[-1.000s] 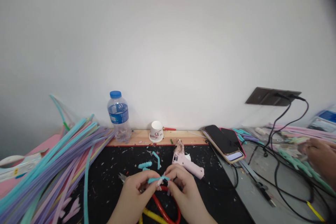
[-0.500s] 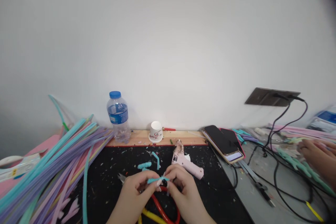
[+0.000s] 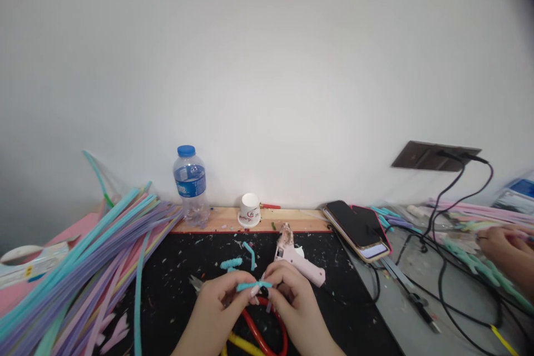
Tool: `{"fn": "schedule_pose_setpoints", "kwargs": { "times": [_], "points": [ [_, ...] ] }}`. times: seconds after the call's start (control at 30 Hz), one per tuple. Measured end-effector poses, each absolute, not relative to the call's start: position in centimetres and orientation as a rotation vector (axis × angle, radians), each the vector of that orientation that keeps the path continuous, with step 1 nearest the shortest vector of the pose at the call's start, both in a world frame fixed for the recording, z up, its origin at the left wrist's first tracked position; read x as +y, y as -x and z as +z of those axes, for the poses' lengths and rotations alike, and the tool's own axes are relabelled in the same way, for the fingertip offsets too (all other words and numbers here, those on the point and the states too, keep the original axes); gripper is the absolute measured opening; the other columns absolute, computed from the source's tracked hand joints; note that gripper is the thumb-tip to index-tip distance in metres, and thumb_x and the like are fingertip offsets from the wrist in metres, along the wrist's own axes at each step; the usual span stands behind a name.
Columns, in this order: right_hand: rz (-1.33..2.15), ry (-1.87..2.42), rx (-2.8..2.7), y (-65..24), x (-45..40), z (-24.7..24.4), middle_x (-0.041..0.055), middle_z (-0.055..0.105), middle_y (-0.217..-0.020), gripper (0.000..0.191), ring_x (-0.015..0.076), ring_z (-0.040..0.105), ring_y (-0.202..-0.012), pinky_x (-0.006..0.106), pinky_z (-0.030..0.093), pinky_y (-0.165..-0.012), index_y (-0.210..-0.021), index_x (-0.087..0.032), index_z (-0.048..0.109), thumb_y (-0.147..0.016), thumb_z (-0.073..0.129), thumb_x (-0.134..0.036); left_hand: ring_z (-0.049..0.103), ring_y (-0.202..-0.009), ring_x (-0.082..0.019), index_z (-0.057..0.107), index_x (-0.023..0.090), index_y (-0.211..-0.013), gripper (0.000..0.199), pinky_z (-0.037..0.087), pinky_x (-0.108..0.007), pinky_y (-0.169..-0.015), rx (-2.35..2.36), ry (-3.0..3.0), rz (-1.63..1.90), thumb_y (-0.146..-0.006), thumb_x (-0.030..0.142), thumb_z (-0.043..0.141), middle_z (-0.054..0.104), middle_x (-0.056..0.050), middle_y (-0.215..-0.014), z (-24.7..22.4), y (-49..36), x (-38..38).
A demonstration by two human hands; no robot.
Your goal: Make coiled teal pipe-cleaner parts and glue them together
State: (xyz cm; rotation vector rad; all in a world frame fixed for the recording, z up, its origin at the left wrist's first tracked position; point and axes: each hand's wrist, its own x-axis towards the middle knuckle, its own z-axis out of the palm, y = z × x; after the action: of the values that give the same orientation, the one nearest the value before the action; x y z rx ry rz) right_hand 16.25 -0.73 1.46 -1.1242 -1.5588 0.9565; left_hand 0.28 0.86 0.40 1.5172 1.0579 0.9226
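Note:
My left hand (image 3: 214,311) and my right hand (image 3: 292,306) meet low in the middle of the view, over a black mat (image 3: 175,283). Between their fingertips they pinch a short teal pipe cleaner piece (image 3: 252,286), held level. Under the hands lie a red pipe cleaner loop (image 3: 254,331) and a yellow pipe cleaner (image 3: 242,343). Just beyond my right hand rests a pink glue gun (image 3: 298,261). Two short teal pipe cleaner bits (image 3: 237,260) lie on the mat beyond my left hand.
A big bundle of long pastel pipe cleaners (image 3: 75,272) fills the left. A water bottle (image 3: 191,186) and a small white cup (image 3: 249,209) stand on a wooden strip by the wall. Stacked phones (image 3: 359,225) and black cables (image 3: 442,267) lie right. Another person's hand (image 3: 507,253) works at far right.
My hands stay together on the teal piece, barely shifting. The other person's hand at the far right has moved a little farther right and up.

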Motion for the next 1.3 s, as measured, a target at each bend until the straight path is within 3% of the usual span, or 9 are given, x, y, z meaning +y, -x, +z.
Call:
{"fn": "schedule_pose_setpoints", "kwargs": {
  "times": [1.3],
  "points": [
    [1.100, 1.039, -1.393, -16.12, -0.65, 1.27, 0.0035, 0.055, -0.083, 0.017, 0.0160, 0.055, -0.077, 0.024, 0.043, -0.062, -0.068, -0.017, 0.057, -0.073, 0.053, -0.001, 0.061, -0.065, -0.018, 0.067, 0.018, -0.068, 0.015, 0.046, -0.022, -0.060, 1.053, -1.562, 0.922, -0.075, 0.020, 0.054, 0.067, -0.002, -0.066, 1.10, -0.36, 1.00]
  ]
}}
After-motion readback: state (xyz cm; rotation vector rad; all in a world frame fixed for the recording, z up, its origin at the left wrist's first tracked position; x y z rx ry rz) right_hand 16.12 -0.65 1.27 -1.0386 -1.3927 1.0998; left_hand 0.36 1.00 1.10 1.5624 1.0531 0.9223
